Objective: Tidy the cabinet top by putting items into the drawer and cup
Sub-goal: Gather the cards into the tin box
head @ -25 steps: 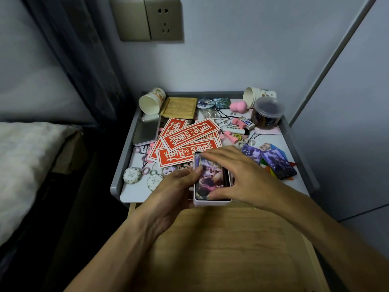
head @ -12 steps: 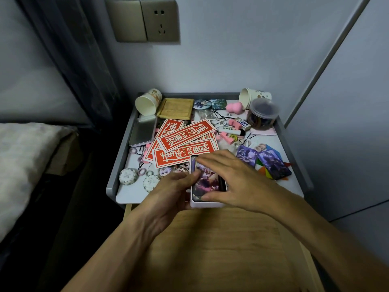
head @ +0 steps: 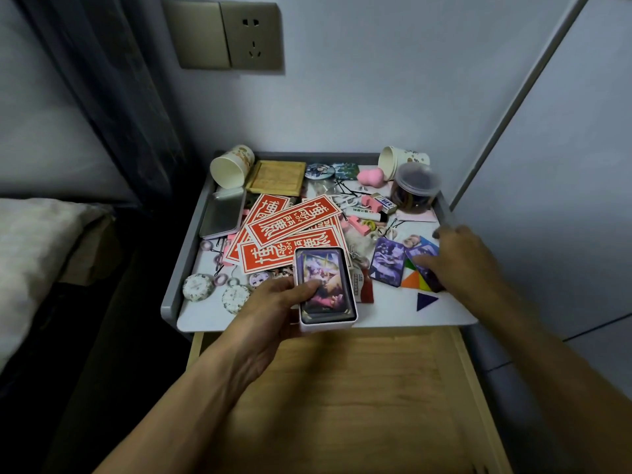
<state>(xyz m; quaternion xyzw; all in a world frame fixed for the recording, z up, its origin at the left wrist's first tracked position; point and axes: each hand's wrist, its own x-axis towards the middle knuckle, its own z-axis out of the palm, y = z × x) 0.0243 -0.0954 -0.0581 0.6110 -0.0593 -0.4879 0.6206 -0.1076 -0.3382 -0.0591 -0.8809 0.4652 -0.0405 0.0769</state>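
Presently: card box (head: pixel 325 289), gripped by left hand (head: pixel 273 302) at the cabinet top's (head: pixel 393 313) front edge; purple cards (head: pixel 388 265) near the right edge, touched by loosely spread right hand (head: pixel 468 261).

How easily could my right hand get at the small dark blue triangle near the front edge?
Probably yes, easily: the right hand is at the purple picture cards beside the dark blue triangle, which lies uncovered with nothing between.

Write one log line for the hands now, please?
left hand: holds card box | right hand: touches purple cards | drawer: open
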